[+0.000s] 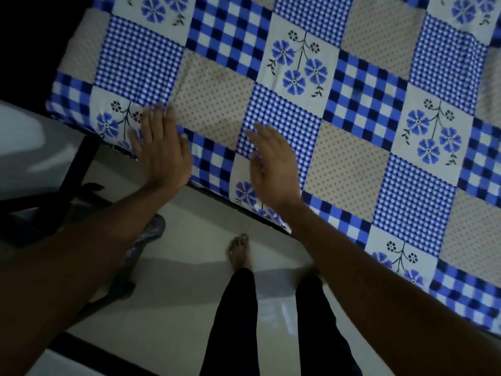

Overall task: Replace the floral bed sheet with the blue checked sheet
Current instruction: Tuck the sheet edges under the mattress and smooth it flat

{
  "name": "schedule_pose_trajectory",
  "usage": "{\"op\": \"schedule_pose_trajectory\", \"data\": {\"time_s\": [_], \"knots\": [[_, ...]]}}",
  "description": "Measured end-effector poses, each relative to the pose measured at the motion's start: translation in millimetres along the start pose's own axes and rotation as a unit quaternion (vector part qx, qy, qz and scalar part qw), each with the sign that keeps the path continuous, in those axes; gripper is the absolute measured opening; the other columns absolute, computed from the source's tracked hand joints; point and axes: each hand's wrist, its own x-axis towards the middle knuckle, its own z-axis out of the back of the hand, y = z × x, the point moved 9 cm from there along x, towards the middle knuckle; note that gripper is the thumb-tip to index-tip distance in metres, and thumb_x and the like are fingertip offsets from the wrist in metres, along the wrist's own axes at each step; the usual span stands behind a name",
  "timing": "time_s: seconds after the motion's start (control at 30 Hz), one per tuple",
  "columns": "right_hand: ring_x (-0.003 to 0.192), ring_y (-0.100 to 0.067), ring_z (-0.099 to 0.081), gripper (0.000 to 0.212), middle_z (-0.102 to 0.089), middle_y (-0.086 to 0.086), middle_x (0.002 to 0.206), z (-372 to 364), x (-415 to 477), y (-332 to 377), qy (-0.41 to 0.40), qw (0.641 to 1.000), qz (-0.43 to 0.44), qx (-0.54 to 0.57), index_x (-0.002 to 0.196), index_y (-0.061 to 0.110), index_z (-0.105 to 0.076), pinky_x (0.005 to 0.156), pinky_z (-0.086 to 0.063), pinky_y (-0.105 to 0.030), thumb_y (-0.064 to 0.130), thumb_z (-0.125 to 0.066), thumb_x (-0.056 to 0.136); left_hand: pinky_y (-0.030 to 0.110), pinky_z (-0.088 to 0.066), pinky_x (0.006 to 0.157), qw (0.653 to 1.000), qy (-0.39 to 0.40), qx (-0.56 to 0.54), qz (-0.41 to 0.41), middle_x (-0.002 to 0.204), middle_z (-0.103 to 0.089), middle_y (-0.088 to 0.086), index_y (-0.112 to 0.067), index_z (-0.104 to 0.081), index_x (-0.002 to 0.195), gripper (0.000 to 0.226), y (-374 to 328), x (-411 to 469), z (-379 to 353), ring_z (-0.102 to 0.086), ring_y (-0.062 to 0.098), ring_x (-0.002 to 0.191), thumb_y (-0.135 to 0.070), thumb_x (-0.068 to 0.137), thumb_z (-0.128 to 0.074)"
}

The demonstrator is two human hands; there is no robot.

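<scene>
Both grips are open, fingers straight: my left grip and right grip lie flat on the blue checked sheet, spread over the bed at its near edge.

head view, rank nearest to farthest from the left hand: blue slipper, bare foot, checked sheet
1. blue checked sheet, under the left hand
2. blue slipper, on the floor below it
3. bare foot, floor, farther right

Both hands flat, fingers straight: left, right; arms outstretched.
</scene>
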Motion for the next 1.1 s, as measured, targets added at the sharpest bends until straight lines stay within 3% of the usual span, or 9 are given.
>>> {"op": "schedule_pose_trajectory", "data": {"time_s": [0.13,0.2,0.4,0.5,0.6,0.67,0.83,0.93,1.1], "knots": [[0.155,-0.028,-0.002,0.054,-0.006,-0.006,0.168,12.8,-40.6,-75.2,0.105,0.965,-0.138,-0.198,0.16,0.025,-0.016,0.123,-0.009,-0.057,0.038,-0.025,0.109,0.063,-0.017,0.117,0.983,-0.005,-0.047,-0.18,0.156,-0.038,0.009,-0.015,-0.04,0.148,0.054,-84.2,-32.6,4.9,-0.028,0.031,0.147,-0.043,0.102,-0.04],[0.154,-0.027,0.012,0.059,0.011,-0.002,0.167,-7.4,-60.4,-62.1,0.163,0.951,-0.09,-0.249,0.16,0.03,0.002,0.123,0.003,-0.056,0.049,-0.014,0.107,0.063,-0.021,0.115,0.979,0.005,-0.07,-0.194,0.155,-0.039,0.009,-0.015,-0.043,0.147,0.052,-109.8,-43.9,1.0,-0.029,0.03,0.146,-0.041,0.102,-0.042],[0.151,-0.026,0.024,0.079,0.018,-0.002,0.166,-94.4,-113.9,18.8,0.363,0.887,0.12,-0.259,0.158,0.022,0.008,0.12,0.016,-0.056,0.033,-0.043,0.099,0.059,-0.029,0.112,0.979,-0.008,-0.113,-0.167,0.152,-0.043,0.01,-0.013,-0.049,0.142,0.048,-123.5,-29.5,-3.9,-0.032,0.032,0.145,-0.04,0.103,-0.04],[0.154,-0.024,0.009,0.072,0.0,-0.003,0.168,-88.0,-105.0,28.5,0.341,0.915,0.13,-0.172,0.16,0.019,-0.005,0.124,0.007,-0.051,0.023,-0.043,0.1,0.057,-0.031,0.112,0.974,-0.003,-0.109,-0.198,0.153,-0.042,0.012,-0.012,-0.049,0.142,0.048,-125.4,-18.5,-8.4,-0.032,0.034,0.144,-0.04,0.103,-0.041],[0.144,-0.03,-0.04,0.055,-0.046,-0.012,0.153,-40.3,-88.6,29.8,0.196,0.972,0.131,-0.002,0.144,0.008,-0.052,0.12,-0.03,-0.045,0.001,-0.053,0.09,0.055,-0.029,0.113,0.976,0.027,-0.083,-0.198,0.155,-0.038,0.012,-0.015,-0.044,0.146,0.054,-112.6,-16.5,-23.0,-0.033,0.034,0.143,-0.045,0.103,-0.035],[0.133,-0.029,-0.051,0.044,-0.055,-0.011,0.144,-6.8,-76.1,5.1,0.109,0.988,0.112,0.003,0.133,0.009,-0.062,0.109,-0.041,-0.048,0.004,-0.056,0.091,0.055,-0.019,0.119,0.979,0.035,-0.048,-0.195,0.162,-0.027,0.009,-0.02,-0.033,0.154,0.058,-102.8,-26.3,-30.3,-0.024,0.031,0.149,-0.05,0.104,-0.03],[0.155,-0.026,-0.007,0.054,-0.012,-0.006,0.167,10.2,-41.9,-74.5,0.125,0.968,-0.108,-0.191,0.158,0.028,-0.023,0.123,-0.007,-0.057,0.045,-0.029,0.107,0.055,-0.006,0.122,0.99,0.024,-0.018,-0.141,0.166,-0.014,0.007,-0.025,-0.022,0.158,0.059,-67.0,-51.5,-31.3,-0.008,0.025,0.153,-0.051,0.106,-0.024],[0.154,-0.03,0.01,0.058,0.01,-0.005,0.168,-31.0,-42.6,-38.4,0.191,0.951,-0.031,-0.24,0.159,0.039,0.0,0.12,0.006,-0.062,0.053,-0.019,0.106,0.057,-0.009,0.121,0.993,-0.003,-0.01,-0.117,0.165,-0.018,0.009,-0.021,-0.022,0.158,0.055,-47.6,-60.4,-29.2,-0.011,0.025,0.153,-0.044,0.107,-0.025],[0.152,-0.031,0.019,0.071,0.016,-0.003,0.167,-103.1,-77.7,34.1,0.323,0.887,0.166,-0.285,0.159,0.037,-0.007,0.117,0.011,-0.063,0.039,-0.043,0.098,0.059,-0.01,0.12,0.994,-0.063,-0.084,-0.036,0.161,-0.028,0.011,-0.012,-0.034,0.152,0.053,-22.1,-46.6,-5.9,-0.017,0.029,0.151,-0.038,0.107,-0.027]]}}
